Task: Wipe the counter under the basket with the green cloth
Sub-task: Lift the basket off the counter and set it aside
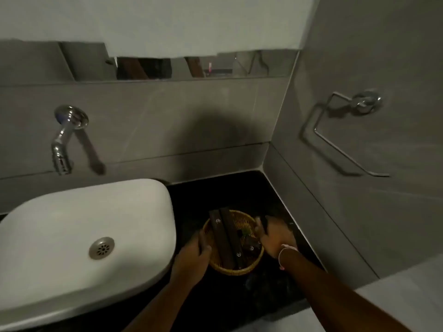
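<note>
A bathroom: white basin (81,245), wall tap (63,140), tiled walls (191,116).

Dim light falls on grey tiled walls (215,111) that meet in a corner at the right, above a black tabletop (215,195). A white basin (72,236) with a metal drain (101,248) sits at the left under a chrome tap (63,140). A mirror strip (251,65) runs along the back wall, and a chrome towel ring (345,130) hangs on the right wall.
</note>
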